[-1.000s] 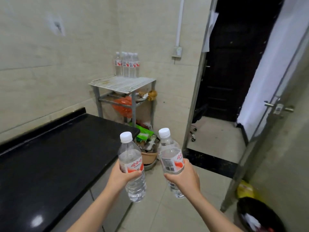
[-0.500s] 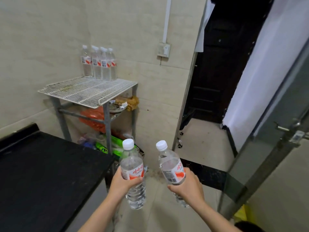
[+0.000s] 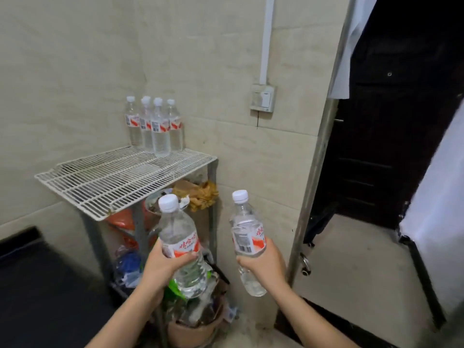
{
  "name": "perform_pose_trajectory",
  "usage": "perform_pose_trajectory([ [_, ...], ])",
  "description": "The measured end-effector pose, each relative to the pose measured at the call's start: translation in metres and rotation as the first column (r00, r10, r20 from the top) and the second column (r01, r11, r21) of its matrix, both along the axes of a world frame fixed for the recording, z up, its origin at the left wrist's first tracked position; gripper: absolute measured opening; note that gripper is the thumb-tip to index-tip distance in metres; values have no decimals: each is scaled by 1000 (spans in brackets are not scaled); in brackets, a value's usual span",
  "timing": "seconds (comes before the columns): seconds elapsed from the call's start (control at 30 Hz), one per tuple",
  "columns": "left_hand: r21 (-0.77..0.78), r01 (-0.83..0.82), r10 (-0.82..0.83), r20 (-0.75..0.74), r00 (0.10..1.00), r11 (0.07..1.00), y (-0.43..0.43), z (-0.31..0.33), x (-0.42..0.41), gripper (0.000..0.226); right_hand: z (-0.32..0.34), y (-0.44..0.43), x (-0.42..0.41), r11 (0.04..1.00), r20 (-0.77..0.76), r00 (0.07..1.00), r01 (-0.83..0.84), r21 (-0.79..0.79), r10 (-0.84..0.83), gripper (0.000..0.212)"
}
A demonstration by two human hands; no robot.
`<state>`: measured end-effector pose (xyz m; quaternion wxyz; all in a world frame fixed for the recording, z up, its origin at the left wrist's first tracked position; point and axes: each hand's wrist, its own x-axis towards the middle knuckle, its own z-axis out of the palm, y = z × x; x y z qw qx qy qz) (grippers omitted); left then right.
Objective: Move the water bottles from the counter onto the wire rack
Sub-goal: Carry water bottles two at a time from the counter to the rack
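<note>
Both hands are gripping water bottles, one apiece: the left hand (image 3: 163,266) is wrapping its fingers round the label band of the left bottle (image 3: 179,229), and the right hand (image 3: 266,264) is clasping the right bottle (image 3: 247,231) just below its label. Each bottle is being carried cap-up, the right one leaning slightly. Gripping at mid-body appears to be keeping the bases free, so that each can be set down flat. That is a judgement, not an observation. Neither bottle is touching the wire rack (image 3: 100,182); both are hanging in the air in front of and below its near corner, apart from each other.

Several more bottles (image 3: 155,126) are standing upright in a tight cluster at the rack's back corner, close to the wall. They are overlapping, so the exact count is unclear. The white grid in front of that cluster looks the likely landing place for the pair in hand. Its wires are running with gaps between them, so each narrow base will probably be needing a square, level placement.

Beneath the rack, bags and clutter are crowding the lower shelves, and a brown basin (image 3: 195,330) is sitting at floor level. The dark counter (image 3: 37,285) is showing at lower left. Pale tiled walls are meeting behind the rack; a wall switch (image 3: 262,97) is sitting to the right, beside a dark doorway (image 3: 389,146).
</note>
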<state>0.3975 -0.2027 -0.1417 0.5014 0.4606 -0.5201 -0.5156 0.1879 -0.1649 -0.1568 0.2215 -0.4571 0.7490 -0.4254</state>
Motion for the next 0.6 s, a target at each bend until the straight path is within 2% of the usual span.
perform_pose_trajectory([
  [0.27, -182, -222, 218, -41, 975, 958, -92, 94, 25, 87, 72, -152, -1, 942, 170, 963, -154, -298, 211, 45],
  [0.47, -226, -324, 326, -29, 945, 919, -185, 131, 55, 87, 106, -264, 22, 875, 165, 943, -191, -446, 290, 53],
  [0.6, -207, -307, 306, -38, 951, 929, -251, 141, 64, 78, 122, -334, 28, 850, 129, 940, -221, -478, 316, 54],
])
